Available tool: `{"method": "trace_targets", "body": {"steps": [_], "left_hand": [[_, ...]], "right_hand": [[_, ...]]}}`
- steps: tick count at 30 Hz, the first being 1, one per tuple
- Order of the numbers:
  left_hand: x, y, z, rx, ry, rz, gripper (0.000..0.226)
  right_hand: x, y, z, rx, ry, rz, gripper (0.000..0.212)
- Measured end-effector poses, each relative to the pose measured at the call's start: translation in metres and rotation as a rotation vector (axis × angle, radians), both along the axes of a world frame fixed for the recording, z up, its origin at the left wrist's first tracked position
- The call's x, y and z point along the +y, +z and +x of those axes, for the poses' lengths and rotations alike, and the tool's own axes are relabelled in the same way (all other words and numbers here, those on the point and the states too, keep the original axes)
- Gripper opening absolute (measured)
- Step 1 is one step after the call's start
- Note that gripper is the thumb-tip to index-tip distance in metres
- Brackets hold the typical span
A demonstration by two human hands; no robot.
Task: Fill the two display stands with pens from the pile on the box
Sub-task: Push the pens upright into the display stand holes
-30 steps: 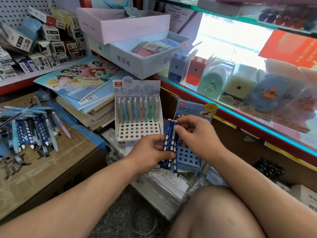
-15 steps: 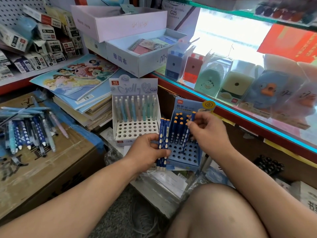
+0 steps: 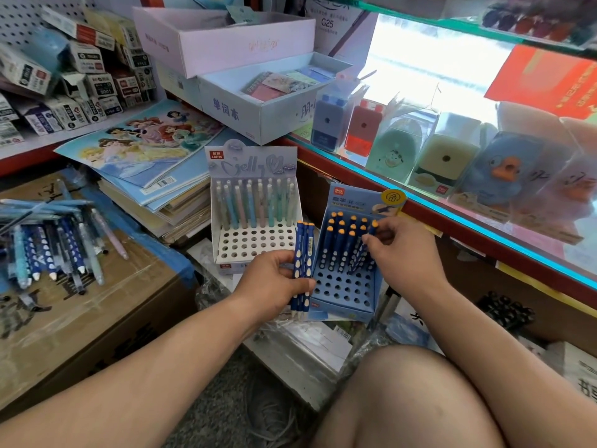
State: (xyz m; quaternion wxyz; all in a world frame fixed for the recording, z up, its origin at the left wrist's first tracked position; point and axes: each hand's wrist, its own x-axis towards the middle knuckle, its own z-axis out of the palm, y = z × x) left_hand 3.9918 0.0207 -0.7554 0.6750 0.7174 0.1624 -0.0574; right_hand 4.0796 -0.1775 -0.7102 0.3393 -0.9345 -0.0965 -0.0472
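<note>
**Pen going into blue stand, 3 more in reserve**

Right hand [image 3: 403,253] pinches 1 blue pen [image 3: 368,240] near its orange cap, fingers curled close around the barrel. The tip is down among the pens already standing on the right side of the blue stand [image 3: 342,286]. Whether the tip has found a hole is hard to say, since the neighbouring barrels hide it.

Left hand [image 3: 274,282] is wrapped round a bundle [image 3: 303,253] of what look like 3 matching pens. It holds them upright just beside the stand's left wall.

The blue stand's back rows are filled and its front rows show bare holes. The white stand [image 3: 245,244], just to its left, carries pastel pens [image 3: 255,202] in 2 back rows, with open holes in front. Many pens lie in the pile [image 3: 55,247] on the box [image 3: 80,318], well apart to the left, so the task looks far from done.

Risks, as I judge them:
- The blue stand sits tilted on loose plastic wrapping [image 3: 300,337]. A firm push on a pen that misses its hole could slide or tip the stand.
- The pens stand close together, so an angled entry could knock the neighbours askew.
- The left-hand bundle is gripped around its middle, and a slack grip could let 1 pen slip out.
- The pile mixes blue and pale pens, which invites filling the wrong stand.
</note>
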Motion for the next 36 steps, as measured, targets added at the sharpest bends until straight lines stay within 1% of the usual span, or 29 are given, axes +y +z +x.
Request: {"method": "trace_targets", "body": {"steps": [9, 13, 17, 18, 19, 20, 22, 23, 24, 25, 27, 28, 31, 32, 34, 36], "left_hand": [[-0.001, 0.001, 0.000, -0.011, -0.015, -0.018, 0.028], [-0.002, 0.001, 0.001, -0.006, -0.028, -0.033, 0.028], [-0.002, 0.001, 0.000, -0.006, -0.049, -0.028, 0.030], [-0.003, 0.002, 0.000, -0.007, -0.056, -0.032, 0.030], [-0.003, 0.002, -0.001, -0.008, -0.067, -0.037, 0.030], [-0.003, 0.002, -0.002, -0.013, -0.085, -0.038, 0.031], [-0.004, 0.003, -0.002, -0.027, -0.132, -0.030, 0.031], [-0.005, 0.003, -0.002, -0.036, -0.151, -0.028, 0.031], [-0.006, 0.003, -0.003, -0.044, -0.165, -0.024, 0.031], [-0.007, 0.004, -0.004, -0.049, -0.177, -0.020, 0.032], [-0.009, 0.004, -0.005, -0.054, -0.183, -0.007, 0.032], [-0.009, 0.005, -0.005, -0.059, -0.172, 0.004, 0.031], [-0.008, 0.005, -0.004, -0.087, -0.115, 0.049, 0.027], [-0.008, 0.005, -0.002, -0.087, -0.096, 0.069, 0.025], [-0.005, 0.003, -0.001, -0.079, -0.071, 0.099, 0.023], [-0.002, 0.001, -0.001, -0.076, -0.068, 0.108, 0.022]], "right_hand": [[0.007, -0.008, 0.006, 0.033, 0.029, -0.201, 0.020], [0.010, -0.006, 0.010, 0.065, 0.007, -0.356, 0.022], [0.010, 0.002, 0.003, 0.103, -0.029, -0.482, 0.029], [0.010, 0.005, -0.001, 0.077, -0.032, -0.468, 0.031], [0.012, 0.009, -0.006, 0.042, -0.013, -0.396, 0.031], [0.015, 0.011, -0.011, 0.024, 0.032, -0.261, 0.029], [0.025, 0.017, -0.021, 0.092, 0.161, 0.085, 0.018], [0.030, 0.018, -0.025, 0.154, 0.221, 0.196, 0.014], [0.032, 0.018, -0.027, 0.202, 0.267, 0.242, 0.009], [0.033, 0.018, -0.029, 0.236, 0.299, 0.263, 0.004], [0.030, 0.017, -0.029, 0.249, 0.312, 0.279, 0.013], [0.028, 0.017, -0.029, 0.243, 0.299, 0.302, 0.014], [0.018, 0.016, -0.024, 0.186, 0.182, 0.441, 0.008], [0.012, 0.015, -0.021, 0.143, 0.118, 0.445, 0.008], [0.000, 0.012, -0.013, 0.025, -0.005, 0.372, 0.010], [-0.008, 0.012, -0.008, -0.065, -0.071, 0.264, 0.012]]}}
